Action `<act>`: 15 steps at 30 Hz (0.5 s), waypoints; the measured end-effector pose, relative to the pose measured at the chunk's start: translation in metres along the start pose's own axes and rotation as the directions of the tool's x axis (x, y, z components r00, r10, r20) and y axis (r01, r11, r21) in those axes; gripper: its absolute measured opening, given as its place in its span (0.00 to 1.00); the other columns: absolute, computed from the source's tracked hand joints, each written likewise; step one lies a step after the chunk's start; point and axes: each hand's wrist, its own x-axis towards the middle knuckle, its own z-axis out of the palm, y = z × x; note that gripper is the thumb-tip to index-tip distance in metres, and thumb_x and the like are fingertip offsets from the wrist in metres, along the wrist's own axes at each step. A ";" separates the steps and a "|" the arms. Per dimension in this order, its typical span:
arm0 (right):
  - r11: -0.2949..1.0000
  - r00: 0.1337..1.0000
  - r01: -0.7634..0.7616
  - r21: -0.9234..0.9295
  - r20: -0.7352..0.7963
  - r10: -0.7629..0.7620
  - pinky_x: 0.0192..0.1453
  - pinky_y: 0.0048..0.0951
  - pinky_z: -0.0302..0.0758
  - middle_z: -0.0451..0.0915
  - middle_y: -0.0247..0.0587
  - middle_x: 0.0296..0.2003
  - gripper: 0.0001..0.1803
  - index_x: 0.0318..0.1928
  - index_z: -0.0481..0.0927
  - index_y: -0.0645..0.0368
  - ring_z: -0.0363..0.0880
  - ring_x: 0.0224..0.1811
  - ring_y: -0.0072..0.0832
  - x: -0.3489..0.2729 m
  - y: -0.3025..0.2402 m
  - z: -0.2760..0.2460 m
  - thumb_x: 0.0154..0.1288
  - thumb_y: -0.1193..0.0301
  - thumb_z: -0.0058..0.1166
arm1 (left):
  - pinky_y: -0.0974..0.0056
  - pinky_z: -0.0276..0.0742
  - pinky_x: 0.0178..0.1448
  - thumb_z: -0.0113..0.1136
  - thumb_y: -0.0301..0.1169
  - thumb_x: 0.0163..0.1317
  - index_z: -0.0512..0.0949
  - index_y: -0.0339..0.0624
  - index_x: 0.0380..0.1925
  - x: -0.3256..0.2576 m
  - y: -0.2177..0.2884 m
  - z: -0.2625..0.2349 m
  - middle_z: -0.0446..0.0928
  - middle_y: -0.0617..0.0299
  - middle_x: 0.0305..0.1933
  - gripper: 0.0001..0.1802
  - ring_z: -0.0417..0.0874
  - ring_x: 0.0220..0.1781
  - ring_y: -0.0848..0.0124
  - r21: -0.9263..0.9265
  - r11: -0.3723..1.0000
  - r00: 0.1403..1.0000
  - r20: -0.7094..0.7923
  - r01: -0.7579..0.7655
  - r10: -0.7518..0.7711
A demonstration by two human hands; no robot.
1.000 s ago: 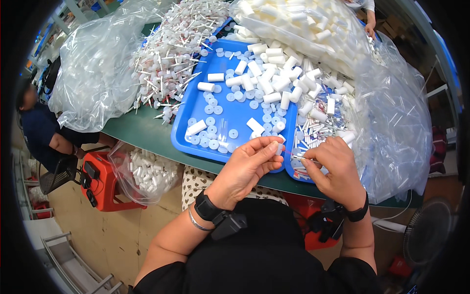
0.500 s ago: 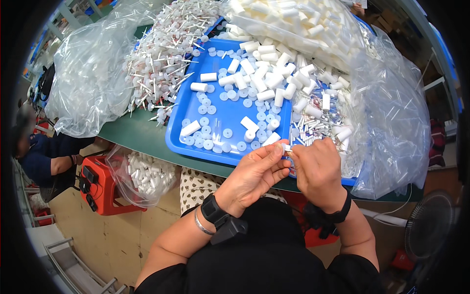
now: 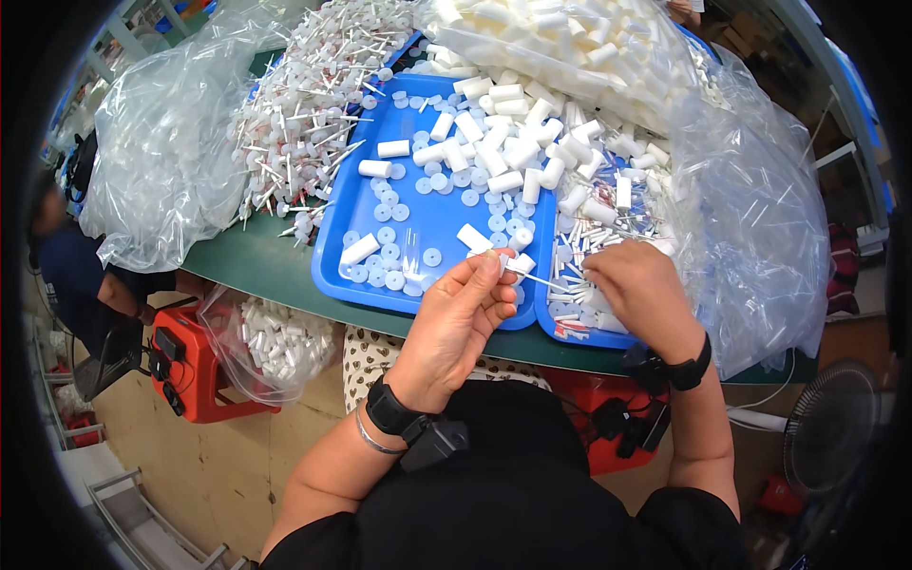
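Observation:
My left hand (image 3: 461, 318), in front of the blue tray (image 3: 328, 256), pinches a thin white stick (image 3: 541, 279) by its left end. A small pale piece shows at the fingertips, partly covered by them. The stick's free end points right. My right hand (image 3: 651, 299) is over the second blue tray (image 3: 543, 309), its fingers curled down close to a heap of thin white sticks (image 3: 575, 294). Whatever its fingertips hold is hidden. White foam-like cylinders (image 3: 472, 237) and translucent round discs (image 3: 432, 257) lie just beyond my left hand.
A pile of sticks with discs (image 3: 304, 114) stands at the back left beside a clear plastic bag (image 3: 161, 161). A big bag of white cylinders (image 3: 570, 47) lies behind the trays. A fan (image 3: 834, 432) is at right; a red stool (image 3: 195, 356) is at lower left.
My hands have parted: the left has moved slightly left with the stick, while the right has let go of it and shifted right over the stick heap.

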 end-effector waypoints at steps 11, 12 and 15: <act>0.937 0.976 0.157 -0.312 0.192 -0.100 0.43 0.40 0.76 0.79 0.40 0.27 0.00 0.28 0.82 0.57 0.82 0.35 0.39 0.016 -0.001 0.029 0.53 0.75 0.59 | 0.63 0.86 0.58 0.60 0.39 0.77 0.78 0.37 0.58 -0.001 -0.003 0.006 0.84 0.51 0.54 0.19 0.88 0.53 0.65 0.111 0.994 1.000 -0.027 -0.003 0.006; 0.956 0.981 0.140 -0.256 0.164 -0.100 0.41 0.40 0.76 0.80 0.41 0.27 0.01 0.28 0.82 0.57 0.83 0.34 0.39 0.016 0.001 0.027 0.54 0.75 0.59 | 0.62 0.86 0.59 0.59 0.39 0.78 0.78 0.37 0.58 -0.001 -0.002 0.007 0.84 0.50 0.55 0.19 0.88 0.54 0.65 0.111 0.994 1.000 -0.023 -0.001 0.003; 1.000 0.995 0.024 -0.009 0.095 -0.023 0.35 0.39 0.77 0.81 0.43 0.26 0.02 0.30 0.82 0.59 0.84 0.29 0.37 0.014 0.003 0.019 0.56 0.75 0.61 | 0.62 0.86 0.60 0.58 0.39 0.79 0.77 0.36 0.60 -0.002 0.001 0.007 0.84 0.49 0.55 0.20 0.88 0.55 0.63 0.117 0.993 1.000 -0.025 -0.015 0.018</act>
